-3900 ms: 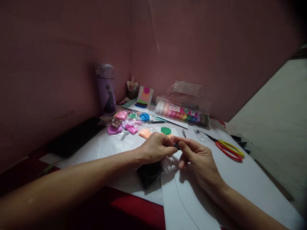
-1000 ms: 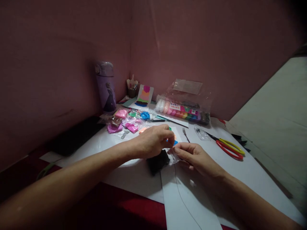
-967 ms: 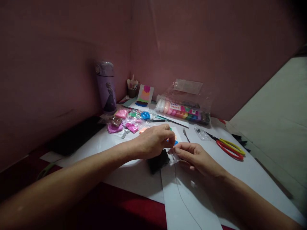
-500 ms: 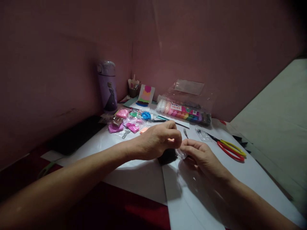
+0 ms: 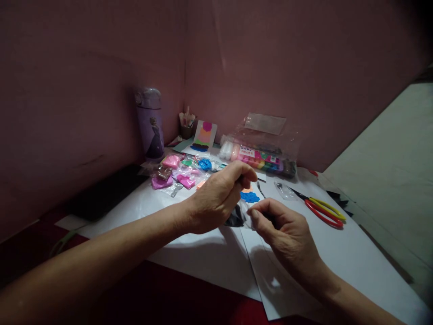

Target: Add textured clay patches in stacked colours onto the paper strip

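A small clear bag of black clay (image 5: 235, 217) is between my two hands, just above the white paper. My right hand (image 5: 286, 230) pinches the bag's clear end between thumb and fingertips. My left hand (image 5: 219, 194) is closed at the bag's other side, with its fingers curled; its fingertips and part of the bag are hidden behind the hand. Past the hands, a flat blue clay shape (image 5: 249, 197) with an orange part above it shows in part. Close to it lies a small fork (image 5: 261, 189).
Several bagged clay pieces (image 5: 186, 181) lie left of the hands. Scissors (image 5: 324, 213) and a small clear package (image 5: 284, 190) are on the right. A clay pack (image 5: 259, 158), a picture card (image 5: 204, 135) and a purple bottle (image 5: 149, 124) stand at the back.
My left hand has tilted, uncovering the blue clay shape behind. The right hand has turned and come slightly nearer, with the bag's clear end in its pinch. The paper underneath has shifted.
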`<action>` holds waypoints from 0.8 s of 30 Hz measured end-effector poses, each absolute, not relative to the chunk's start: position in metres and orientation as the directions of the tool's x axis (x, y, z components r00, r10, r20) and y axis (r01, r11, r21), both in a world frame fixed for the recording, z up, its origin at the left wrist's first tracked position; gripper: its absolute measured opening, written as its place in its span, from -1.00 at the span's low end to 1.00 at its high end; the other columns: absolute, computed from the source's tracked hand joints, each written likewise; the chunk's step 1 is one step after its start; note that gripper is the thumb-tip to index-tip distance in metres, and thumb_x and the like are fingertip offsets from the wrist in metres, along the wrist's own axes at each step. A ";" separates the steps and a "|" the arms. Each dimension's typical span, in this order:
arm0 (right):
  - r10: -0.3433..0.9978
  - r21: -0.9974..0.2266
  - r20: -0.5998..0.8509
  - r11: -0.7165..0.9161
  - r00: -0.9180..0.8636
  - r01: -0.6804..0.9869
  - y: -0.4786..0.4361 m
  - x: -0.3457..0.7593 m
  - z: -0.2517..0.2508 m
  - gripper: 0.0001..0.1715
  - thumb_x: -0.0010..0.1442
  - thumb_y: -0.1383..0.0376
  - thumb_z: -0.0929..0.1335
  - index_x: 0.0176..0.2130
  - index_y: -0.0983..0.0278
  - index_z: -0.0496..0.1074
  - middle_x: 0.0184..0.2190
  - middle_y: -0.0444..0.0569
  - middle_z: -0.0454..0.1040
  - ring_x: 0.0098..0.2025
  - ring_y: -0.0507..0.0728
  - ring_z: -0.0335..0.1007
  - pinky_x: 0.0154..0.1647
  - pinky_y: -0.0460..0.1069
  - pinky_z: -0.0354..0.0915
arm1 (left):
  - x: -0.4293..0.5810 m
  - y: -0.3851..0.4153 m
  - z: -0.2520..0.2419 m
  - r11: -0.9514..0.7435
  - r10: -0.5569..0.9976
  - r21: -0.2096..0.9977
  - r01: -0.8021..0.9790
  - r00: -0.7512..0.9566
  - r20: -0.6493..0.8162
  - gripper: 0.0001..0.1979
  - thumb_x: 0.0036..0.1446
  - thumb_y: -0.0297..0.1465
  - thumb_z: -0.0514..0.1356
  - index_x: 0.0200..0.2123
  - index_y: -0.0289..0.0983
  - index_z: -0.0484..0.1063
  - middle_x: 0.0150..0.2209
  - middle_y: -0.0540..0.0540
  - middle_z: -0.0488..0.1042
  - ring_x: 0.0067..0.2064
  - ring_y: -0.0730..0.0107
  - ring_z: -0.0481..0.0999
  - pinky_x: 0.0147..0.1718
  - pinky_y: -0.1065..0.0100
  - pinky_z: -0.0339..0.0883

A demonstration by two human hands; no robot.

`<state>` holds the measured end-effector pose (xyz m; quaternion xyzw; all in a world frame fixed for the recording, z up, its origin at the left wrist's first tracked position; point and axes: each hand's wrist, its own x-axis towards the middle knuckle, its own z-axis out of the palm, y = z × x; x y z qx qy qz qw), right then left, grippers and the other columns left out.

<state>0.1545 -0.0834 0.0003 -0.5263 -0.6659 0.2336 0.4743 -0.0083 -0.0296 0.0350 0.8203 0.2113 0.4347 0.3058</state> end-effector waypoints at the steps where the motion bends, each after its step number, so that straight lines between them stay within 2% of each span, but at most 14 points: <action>1: 0.919 -0.800 0.393 0.345 -0.006 0.491 -0.084 0.155 0.000 -0.82 0.14 0.27 0.32 -0.48 0.25 0.36 -0.59 -0.15 0.32 -0.53 0.03 0.18 -0.53 -0.08 0.13 | -0.008 -0.031 0.034 -0.715 0.608 0.698 0.044 0.532 0.590 -0.85 0.21 -0.52 -0.08 -0.21 -0.26 0.22 -0.30 -0.04 0.34 -0.36 0.53 0.29 -0.35 0.48 0.21; 4: 0.911 -0.774 0.411 0.365 -0.028 0.517 -0.083 0.155 -0.001 -0.80 0.16 0.25 0.31 -0.48 0.25 0.34 -0.59 -0.16 0.30 -0.54 0.02 0.17 -0.53 -0.08 0.14 | -0.008 -0.031 0.031 -0.760 0.550 0.648 0.045 0.575 0.606 -0.86 0.20 -0.49 -0.03 -0.17 -0.24 0.21 -0.30 -0.03 0.42 -0.39 0.54 0.36 -0.38 0.48 0.24; 9: 0.893 -0.753 0.448 0.406 -0.049 0.518 -0.082 0.158 -0.003 -0.85 0.17 0.29 0.29 -0.43 0.26 0.36 -0.56 -0.16 0.33 -0.51 0.02 0.21 -0.50 -0.10 0.18 | -0.012 -0.025 0.024 -0.944 0.325 0.259 0.203 0.686 0.651 -0.90 0.15 -0.49 0.08 -0.25 -0.28 0.35 -0.42 0.02 0.48 -0.45 0.52 0.41 -0.47 0.47 0.19; 12: 0.881 -0.731 0.471 0.415 -0.040 0.542 -0.082 0.159 -0.004 -0.88 0.17 0.31 0.30 -0.41 0.26 0.38 -0.55 -0.16 0.38 -0.51 0.02 0.25 -0.49 -0.10 0.20 | -0.013 -0.023 0.023 -0.960 0.278 0.138 0.245 0.750 0.601 -0.86 0.09 -0.55 0.10 -0.29 -0.29 0.41 -0.41 0.01 0.51 -0.44 0.49 0.44 -0.49 0.46 0.17; 15: 0.870 -0.707 0.493 0.393 0.012 0.588 -0.082 0.159 -0.004 -0.86 0.16 0.31 0.31 -0.44 0.25 0.38 -0.57 -0.16 0.39 -0.54 0.01 0.24 -0.52 -0.11 0.19 | -0.013 -0.026 0.026 -0.947 0.314 0.129 0.293 0.770 0.556 -0.84 0.06 -0.56 0.10 -0.34 -0.27 0.44 -0.41 0.02 0.50 -0.46 0.48 0.43 -0.53 0.45 0.13; 18: 0.859 -0.691 0.511 0.399 0.018 0.602 -0.082 0.158 -0.005 -0.85 0.17 0.30 0.31 -0.45 0.25 0.38 -0.58 -0.18 0.37 -0.55 0.00 0.24 -0.54 -0.12 0.19 | -0.011 -0.030 0.029 -0.906 0.420 0.216 0.363 0.721 0.550 -0.89 0.09 -0.48 0.12 -0.31 -0.28 0.43 -0.43 0.01 0.50 -0.48 0.46 0.43 -0.52 0.43 0.14; 21: 0.848 -0.663 0.529 0.416 -0.003 0.622 -0.083 0.156 -0.006 -0.86 0.16 0.33 0.32 -0.45 0.25 0.39 -0.60 -0.19 0.36 -0.58 -0.01 0.23 -0.56 -0.13 0.17 | -0.009 -0.031 0.028 -0.866 0.500 0.280 0.415 0.688 0.526 -0.92 0.09 -0.43 0.15 -0.36 -0.28 0.44 -0.49 0.01 0.49 -0.49 0.45 0.43 -0.49 0.43 0.16; 24: 0.840 -0.640 0.542 0.426 -0.018 0.639 -0.082 0.156 -0.007 -0.86 0.16 0.35 0.31 -0.44 0.26 0.39 -0.61 -0.20 0.36 -0.59 -0.02 0.21 -0.57 -0.13 0.16 | -0.009 -0.029 0.026 -0.874 0.484 0.236 0.425 0.718 0.500 -0.87 0.10 -0.43 0.13 -0.43 -0.24 0.46 -0.51 0.03 0.48 -0.48 0.45 0.42 -0.51 0.43 0.11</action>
